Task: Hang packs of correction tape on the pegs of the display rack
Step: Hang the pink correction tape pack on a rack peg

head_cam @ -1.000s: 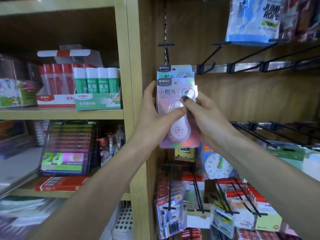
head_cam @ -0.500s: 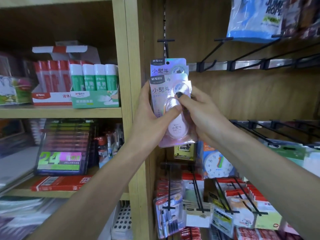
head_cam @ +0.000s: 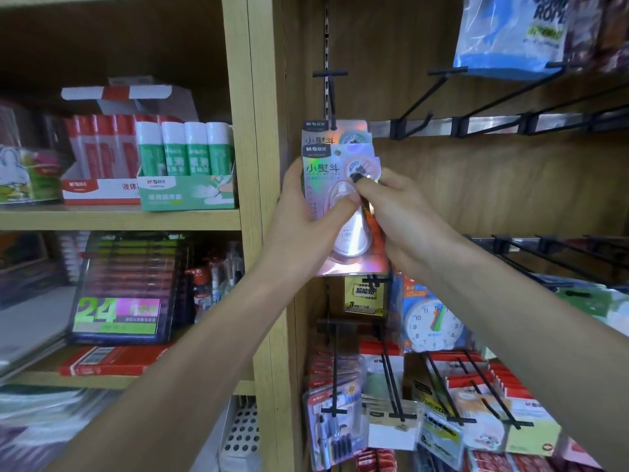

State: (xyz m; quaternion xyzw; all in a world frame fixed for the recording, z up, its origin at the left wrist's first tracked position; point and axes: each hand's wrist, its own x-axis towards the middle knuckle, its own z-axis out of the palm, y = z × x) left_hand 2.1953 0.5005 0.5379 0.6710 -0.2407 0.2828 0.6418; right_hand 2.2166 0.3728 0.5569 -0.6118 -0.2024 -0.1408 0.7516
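Observation:
A shiny holographic pack of correction tape [head_cam: 326, 172] is held up in front of the rack's wooden back wall. My left hand [head_cam: 306, 216] grips its left edge, thumb across the clear blister. My right hand [head_cam: 394, 212] pinches the pack's right side near its top. Behind it hangs another pack of the same kind [head_cam: 340, 132] on a black peg [head_cam: 331, 97], its top showing above the held one. Several empty black pegs [head_cam: 422, 100] stick out of the metal rail to the right.
A wooden upright [head_cam: 258, 165] divides the rack from shelves at the left with boxed glue sticks [head_cam: 185, 165]. A blue jump-rope bag [head_cam: 510, 35] hangs top right. Below hang a toy clock [head_cam: 432, 321] and several carded packs on pegs [head_cam: 391, 383].
Both hands have kept their hold on the pack. It sits a little further left and lower in view than a second ago, and its top now overlaps the hung pack more.

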